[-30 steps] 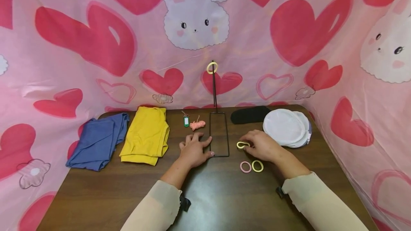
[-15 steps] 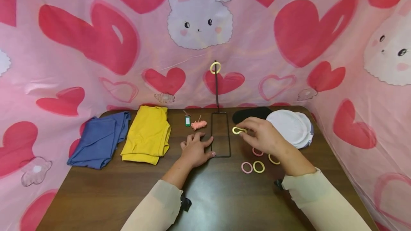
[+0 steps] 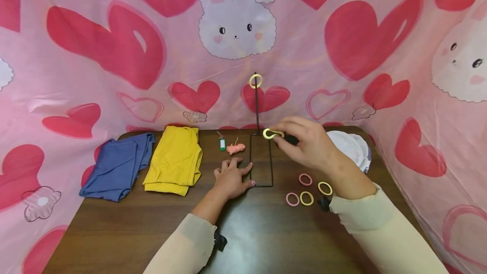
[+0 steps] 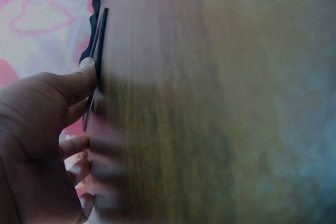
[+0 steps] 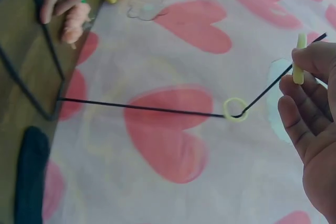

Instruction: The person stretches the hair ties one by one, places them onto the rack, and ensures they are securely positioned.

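Note:
A black wire stand (image 3: 272,162) has a rectangular base on the table, an upright and an arm angled off its top. One yellow ring (image 5: 234,109) hangs at the bend between upright and arm. My left hand (image 3: 232,179) rests on the base, thumb on the front wire and forefinger at the left wire, fingers spread. Between thumb and fingertips my right hand (image 3: 313,145) pinches another yellow ring (image 3: 268,134), squeezed out of round. In the right wrist view this pinched ring (image 5: 299,59) overlaps the arm near its tip.
Two pink rings (image 3: 305,179) and two yellow rings (image 3: 306,198) lie right of the base. Left of it are a coral yarn bundle (image 3: 236,149), a green key tag (image 3: 222,143), and folded yellow (image 3: 173,160) and blue cloths (image 3: 118,166). White round fabric (image 3: 351,149) lies far right.
My right hand has lifted the yellow ring off the table and carried it up and left to the stand, uncovering the loose rings. My left hand stays on the base.

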